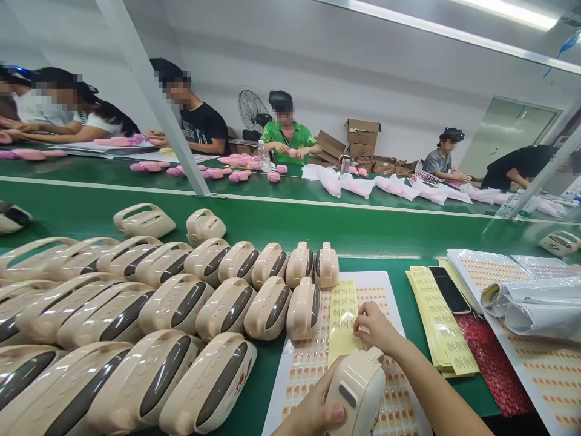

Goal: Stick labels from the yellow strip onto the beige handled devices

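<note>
My left hand (313, 402) is wrapped round a cream plastic appliance with a carry handle (356, 393), tilted, a dark oblong slot on its end. Just beyond it, my right hand (374, 327) has its fingers curled together at the right edge of a yellow label sheet (342, 315) with small printed text. Whether a label is between those fingertips is too small to tell. Under the yellow sheet lies a white sticker sheet (299, 387) with rows of small orange-red stickers. Rows of the same kind of appliances (227, 381) with dark glossy panels stand to the left.
On the right lie a stack of yellow label sheets (438, 321), a black phone (449, 289), red bubble wrap (485, 357) and more sticker sheets (544, 375). A metal post (154, 97) rises beyond the appliances. Several people sit across the green bench (290, 227) among pink items.
</note>
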{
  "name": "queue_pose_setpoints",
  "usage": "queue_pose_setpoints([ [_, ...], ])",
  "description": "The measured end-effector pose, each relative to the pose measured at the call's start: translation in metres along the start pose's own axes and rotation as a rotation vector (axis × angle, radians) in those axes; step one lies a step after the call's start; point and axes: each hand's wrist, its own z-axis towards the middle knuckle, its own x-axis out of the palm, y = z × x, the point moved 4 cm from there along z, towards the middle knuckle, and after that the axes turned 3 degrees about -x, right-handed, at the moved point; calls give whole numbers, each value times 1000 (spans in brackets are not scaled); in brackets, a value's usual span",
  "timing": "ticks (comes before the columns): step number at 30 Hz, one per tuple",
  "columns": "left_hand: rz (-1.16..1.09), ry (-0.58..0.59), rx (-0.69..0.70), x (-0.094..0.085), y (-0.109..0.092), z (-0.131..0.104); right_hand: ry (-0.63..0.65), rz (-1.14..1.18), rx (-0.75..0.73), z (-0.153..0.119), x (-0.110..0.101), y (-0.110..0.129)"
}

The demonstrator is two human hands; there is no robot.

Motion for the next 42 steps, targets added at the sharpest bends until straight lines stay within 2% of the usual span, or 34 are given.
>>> queue_pose_setpoints([
  [2,-9,-3,-4,0,0,0,9,25,1,2,0,-3],
  [7,-69,-59,7,4,-1,-3,-107,40,168,13,1,-25],
  [10,-91,-107,39,7,-1,-6,-128,58,215,17,6,-30],
  [14,-96,-138,56,3,3,-7,-125,129,183,17,9,-24],
  [18,-127,-131,-34,-10,15,-2,-52,286,146,14,8,-15],
  [22,-159,-129,-43,-20,18,2,-59,478,156,9,-3,-11],
  [26,-155,-224,24,-19,2,-1,-177,629,179,1,-32,-1],
  [28,-136,-292,43,-14,-13,-1,-214,685,176,-7,-46,11],
  [31,-68,-417,52,-5,-36,3,-204,768,150,-20,-59,36],
  [33,-5,-485,77,0,-48,9,-168,775,124,-27,-60,53],
  [36,92,-531,133,4,-56,17,-126,666,104,-34,-54,68],
  [42,208,-578,167,3,-51,24,-131,520,142,-34,-39,62],
])
